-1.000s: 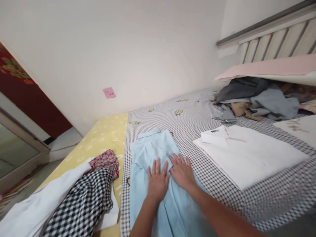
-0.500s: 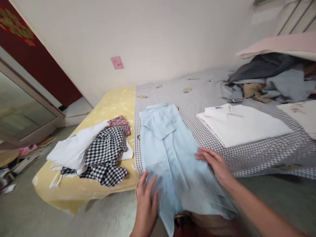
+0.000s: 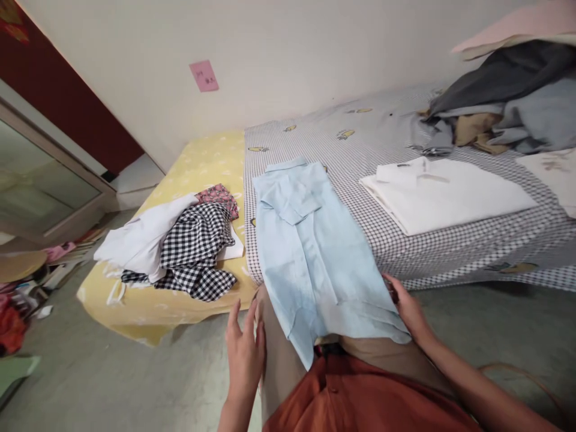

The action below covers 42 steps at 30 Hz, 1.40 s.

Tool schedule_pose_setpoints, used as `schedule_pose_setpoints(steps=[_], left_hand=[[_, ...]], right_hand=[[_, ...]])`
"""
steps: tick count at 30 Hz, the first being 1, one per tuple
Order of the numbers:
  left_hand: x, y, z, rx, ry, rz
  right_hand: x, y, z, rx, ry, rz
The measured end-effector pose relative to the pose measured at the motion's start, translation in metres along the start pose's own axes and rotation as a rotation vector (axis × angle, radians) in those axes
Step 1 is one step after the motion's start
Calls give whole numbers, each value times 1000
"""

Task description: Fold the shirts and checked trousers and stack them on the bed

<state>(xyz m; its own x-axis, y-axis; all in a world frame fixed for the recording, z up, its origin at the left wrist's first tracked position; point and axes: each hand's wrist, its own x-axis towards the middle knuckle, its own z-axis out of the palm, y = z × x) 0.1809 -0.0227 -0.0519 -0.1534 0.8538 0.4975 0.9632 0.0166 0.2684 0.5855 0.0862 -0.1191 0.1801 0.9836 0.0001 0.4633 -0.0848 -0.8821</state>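
A light blue short-sleeved shirt [image 3: 288,258] lies lengthwise over the bed edge, its collar toward the wall. One sleeve is folded across its upper part, and the hem drapes onto my lap. My left hand [image 3: 245,345] is beside my knee, left of the shirt's lower edge, fingers spread and holding nothing. On the other side, my right hand [image 3: 410,312] is right beside the shirt's lower right edge. Its fingers are slightly bent and partly hidden, with a dark gap between them; I see no cloth gripped.
A heap of white and black-and-white checked clothes [image 3: 195,240] lies on the yellow sheet [image 3: 216,150]. A folded white shirt [image 3: 459,195] rests on the checked sheet [image 3: 310,135]. Grey and brown clothes [image 3: 490,96] are piled farther right. Various items [image 3: 54,258] lie on the floor at left.
Both hands have moved off the shirt to its sides, the left outward and the right down along the edge. The view has tilted downward, showing more of my lap.
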Motion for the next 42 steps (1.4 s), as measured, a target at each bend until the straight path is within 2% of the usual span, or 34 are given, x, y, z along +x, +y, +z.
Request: schedule_pose_setpoints(steps=[3, 6, 9, 14, 18, 21, 26, 30, 35, 39, 42], left_hand=[[27, 7, -3, 174, -7, 207], [45, 17, -8, 226, -112, 427], [54, 26, -16, 208, -204, 607], [63, 37, -21, 180, -321, 793], [64, 43, -15, 97, -400, 863], [61, 43, -4, 40, -440, 883], [57, 38, 8, -57, -388, 795], [55, 33, 1, -211, -279, 737], [60, 18, -16, -391, -171, 568], [75, 11, -21, -422, -219, 510], [81, 11, -18, -398, -274, 558]], right_hand=[[0, -1, 0, -156, 28, -205], [-1, -11, -9, -324, 84, -505], [-3, -34, -21, -512, 73, -744], [-1, -80, -32, -699, -117, -970], [10, -92, -32, -666, -362, -1066], [21, -88, -28, -590, -472, -1063], [29, -84, -26, -550, -511, -1091], [23, -88, -31, -600, -460, -1106], [17, -98, -39, -547, -417, -1049], [21, -106, -41, -552, -410, -1040], [25, -107, -42, -613, -463, -1068]])
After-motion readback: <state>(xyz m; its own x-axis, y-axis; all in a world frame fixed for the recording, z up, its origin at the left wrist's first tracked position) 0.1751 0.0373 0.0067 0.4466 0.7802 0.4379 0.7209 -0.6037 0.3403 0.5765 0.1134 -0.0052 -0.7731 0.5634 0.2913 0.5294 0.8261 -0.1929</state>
